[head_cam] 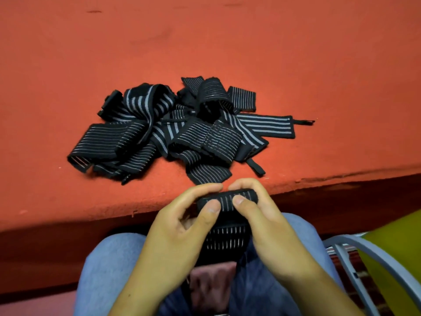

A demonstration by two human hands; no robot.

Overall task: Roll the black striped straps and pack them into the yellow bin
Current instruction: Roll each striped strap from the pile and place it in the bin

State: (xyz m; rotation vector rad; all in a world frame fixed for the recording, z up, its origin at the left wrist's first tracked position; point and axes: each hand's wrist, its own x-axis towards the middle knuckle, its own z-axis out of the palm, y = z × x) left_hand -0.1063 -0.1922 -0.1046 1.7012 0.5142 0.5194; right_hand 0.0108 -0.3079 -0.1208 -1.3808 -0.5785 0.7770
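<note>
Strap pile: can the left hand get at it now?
Probably yes: the strap pile lies just beyond with nothing between, but the left hand and right hand both grip the half-rolled strap.

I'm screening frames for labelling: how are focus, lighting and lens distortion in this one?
Head view: the strap pile is sharp and well lit, stripes readable; the red table bows at its edge from wide-angle distortion, with deep shadow below; the half-rolled strap in the left hand and right hand is slightly soft; the yellow bin is cropped.
</note>
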